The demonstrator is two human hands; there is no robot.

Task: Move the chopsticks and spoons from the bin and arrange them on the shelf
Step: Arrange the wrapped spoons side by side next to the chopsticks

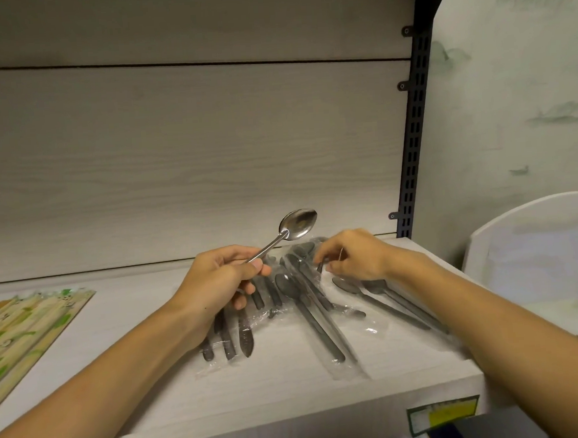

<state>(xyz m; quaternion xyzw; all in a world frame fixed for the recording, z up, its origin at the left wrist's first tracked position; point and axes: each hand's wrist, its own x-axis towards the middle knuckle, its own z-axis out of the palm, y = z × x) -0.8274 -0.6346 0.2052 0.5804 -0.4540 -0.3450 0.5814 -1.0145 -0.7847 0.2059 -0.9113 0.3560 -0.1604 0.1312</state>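
Well along, I judge: chopsticks point(21, 326) and wrapped spoons point(307, 306) lie on the shelf point(292, 382), left hand point(216, 282) grasping a bare spoon point(296, 223), right hand point(355, 257) pinching one.

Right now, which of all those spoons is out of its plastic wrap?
The shiny spoon that the left hand holds up by the handle, bowl raised above the shelf. The other spoons lie dark inside clear plastic sleeves.

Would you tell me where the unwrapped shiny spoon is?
The shiny spoon is in the left hand, raised above the wrapped spoons on the shelf.
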